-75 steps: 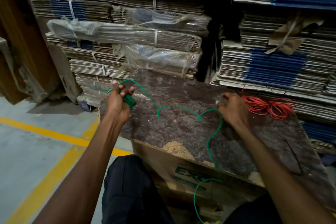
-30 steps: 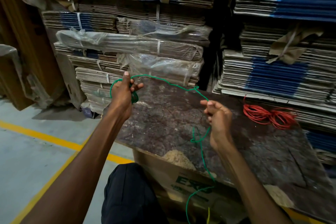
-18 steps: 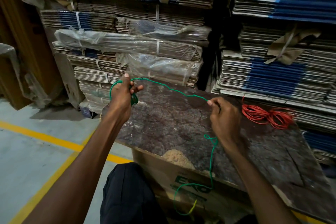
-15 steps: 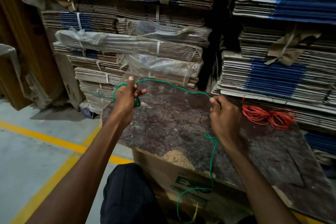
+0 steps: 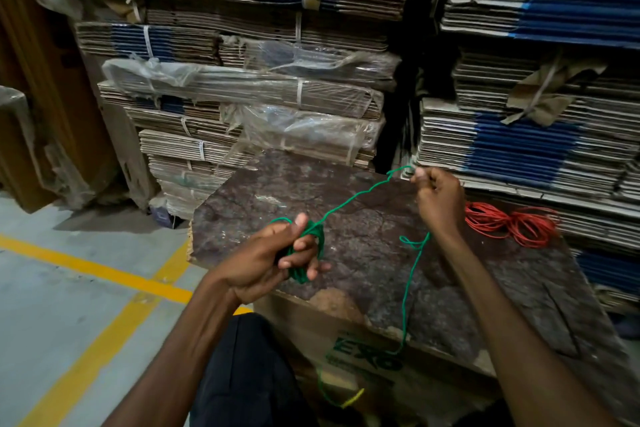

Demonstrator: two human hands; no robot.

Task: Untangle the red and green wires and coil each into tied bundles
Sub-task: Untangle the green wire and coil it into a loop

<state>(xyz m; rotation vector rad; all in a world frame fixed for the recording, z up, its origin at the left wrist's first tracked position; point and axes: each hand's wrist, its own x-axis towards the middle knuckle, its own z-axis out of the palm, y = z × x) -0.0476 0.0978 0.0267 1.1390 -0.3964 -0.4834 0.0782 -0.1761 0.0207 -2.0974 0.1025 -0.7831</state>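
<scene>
Two hands (image 5: 273, 260) (image 5: 438, 199), green wire (image 5: 408, 291) end blurred

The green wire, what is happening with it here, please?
A person is coiling the green wire. The left hand grips the coil made so far, while the right hand pinches the wire farther along and holds it raised above the worn board. The loose rest hangs over the board's front edge, past the cardboard box. The red wire lies on the board to the right, touched by no hand.
</scene>
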